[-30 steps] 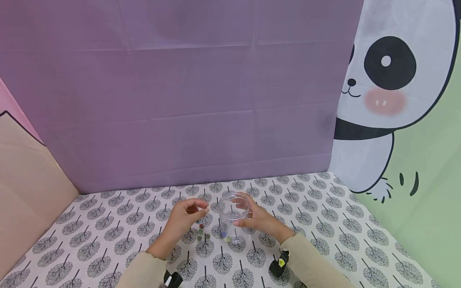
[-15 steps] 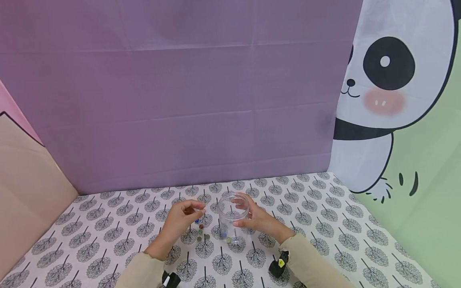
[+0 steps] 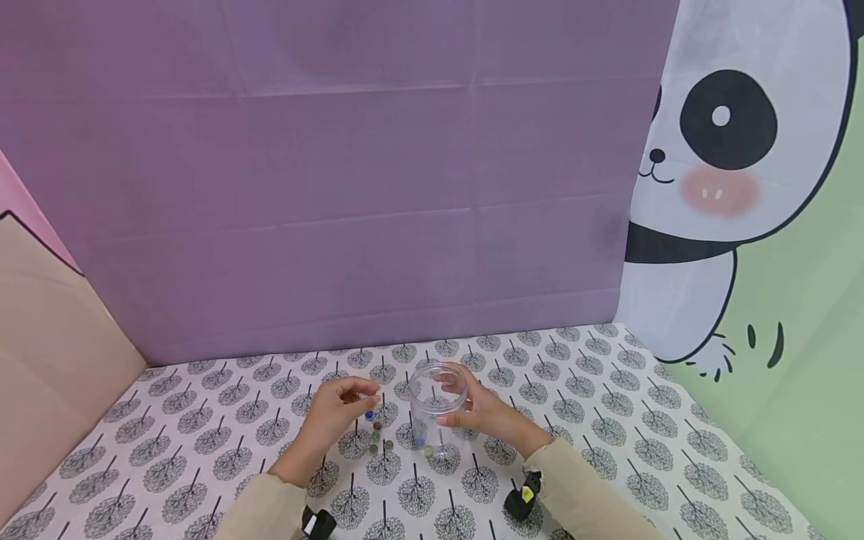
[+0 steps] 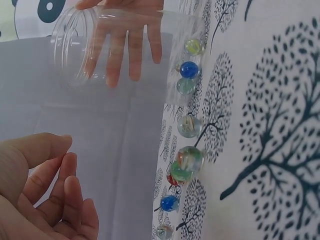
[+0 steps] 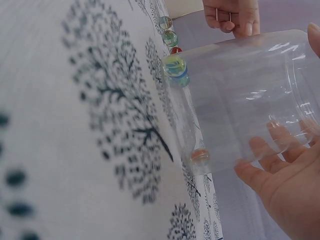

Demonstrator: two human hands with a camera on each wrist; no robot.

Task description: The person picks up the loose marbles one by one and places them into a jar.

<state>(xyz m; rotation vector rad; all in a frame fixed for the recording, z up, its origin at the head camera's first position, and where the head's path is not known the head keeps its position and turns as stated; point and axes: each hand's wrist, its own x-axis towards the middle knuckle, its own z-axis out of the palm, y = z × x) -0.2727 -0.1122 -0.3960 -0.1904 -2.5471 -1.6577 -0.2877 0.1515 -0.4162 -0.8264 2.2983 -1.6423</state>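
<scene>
A clear plastic jar stands upright on the patterned cloth, its mouth uncovered. My right hand grips its side, thumb at the near side and fingers round the far side. Inside at the bottom lie several glass marbles, among them a yellow one, a blue one and an orange-streaked one. Left of the jar, my left hand hovers with fingers loosely bent, thumb tip close to the index tip; nothing shows between them. Below its fingertips sits a blue marble on the cloth.
More loose marbles lie in a short row between hand and jar, including a red one and a green one. A tree-print cloth covers the table. A purple curtain hangs behind, with a panda-print panel at right.
My left hand has drawn slightly left, away from the jar, uncovering the blue marble on the cloth. The right hand and jar have stayed in place.
</scene>
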